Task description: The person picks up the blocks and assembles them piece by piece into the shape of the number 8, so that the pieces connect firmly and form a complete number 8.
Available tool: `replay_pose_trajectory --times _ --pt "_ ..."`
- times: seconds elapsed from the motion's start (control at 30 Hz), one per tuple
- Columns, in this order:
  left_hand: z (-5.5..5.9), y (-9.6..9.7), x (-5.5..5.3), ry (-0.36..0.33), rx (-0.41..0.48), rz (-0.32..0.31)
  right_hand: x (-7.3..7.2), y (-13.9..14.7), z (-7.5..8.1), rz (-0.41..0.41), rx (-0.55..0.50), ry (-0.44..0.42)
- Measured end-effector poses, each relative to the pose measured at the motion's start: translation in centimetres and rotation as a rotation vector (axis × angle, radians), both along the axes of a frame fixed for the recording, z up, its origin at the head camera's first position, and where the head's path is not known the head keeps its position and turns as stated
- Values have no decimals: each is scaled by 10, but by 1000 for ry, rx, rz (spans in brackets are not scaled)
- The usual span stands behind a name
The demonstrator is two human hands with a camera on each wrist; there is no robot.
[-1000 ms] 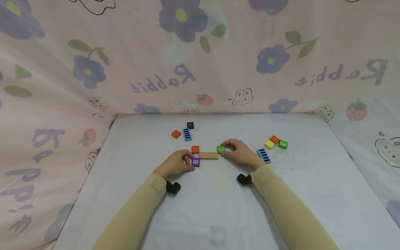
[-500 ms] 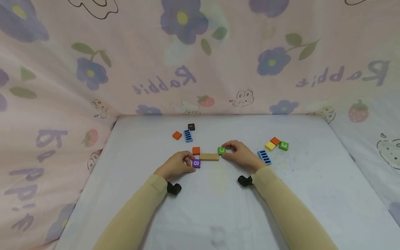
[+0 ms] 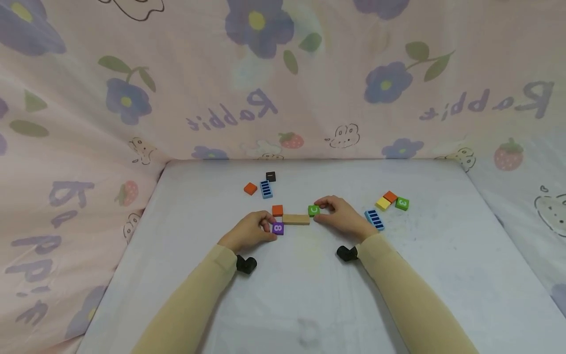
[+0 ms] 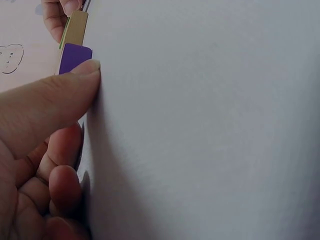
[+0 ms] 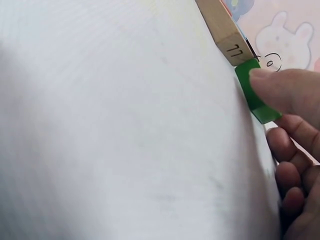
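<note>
My left hand [image 3: 250, 229] pinches a purple block [image 3: 278, 228] marked 8, which lies at the left end of a plain wooden block [image 3: 296, 220]. An orange block [image 3: 277, 210] sits just behind the purple one. At the wooden block's other end, a green block [image 3: 313, 211] with a white character is pinched between thumb and fingers of my right hand [image 3: 340, 216]. In the left wrist view the thumb lies on the purple block's near side [image 4: 75, 57]. The right wrist view shows the thumb pressed on the green block [image 5: 250, 90], right by the wooden block's marked end [image 5: 232, 47].
At the back left lie a black block [image 3: 270, 176], a blue block with dark bars [image 3: 266, 189] and an orange block [image 3: 250, 189]. To the right are a yellow block [image 3: 382, 203], another orange block [image 3: 390, 196], a green 3 block [image 3: 402, 203] and a second barred blue block [image 3: 374, 220].
</note>
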State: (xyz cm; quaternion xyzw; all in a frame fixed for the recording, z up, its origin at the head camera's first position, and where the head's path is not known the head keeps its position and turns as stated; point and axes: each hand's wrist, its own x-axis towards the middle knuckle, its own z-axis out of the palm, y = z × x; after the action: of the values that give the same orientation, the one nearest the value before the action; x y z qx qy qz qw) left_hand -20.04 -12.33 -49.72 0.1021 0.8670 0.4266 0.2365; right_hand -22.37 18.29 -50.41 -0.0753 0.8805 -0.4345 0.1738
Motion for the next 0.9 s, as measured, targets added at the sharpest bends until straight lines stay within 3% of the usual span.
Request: replay_pose_trajectory --times 0.27,0.9 --pt "1 1 1 -5 -18 -10 2 1 0 -5 6 -16" --pt "7 1 4 1 -4 2 5 12 9 -23 -37 44"
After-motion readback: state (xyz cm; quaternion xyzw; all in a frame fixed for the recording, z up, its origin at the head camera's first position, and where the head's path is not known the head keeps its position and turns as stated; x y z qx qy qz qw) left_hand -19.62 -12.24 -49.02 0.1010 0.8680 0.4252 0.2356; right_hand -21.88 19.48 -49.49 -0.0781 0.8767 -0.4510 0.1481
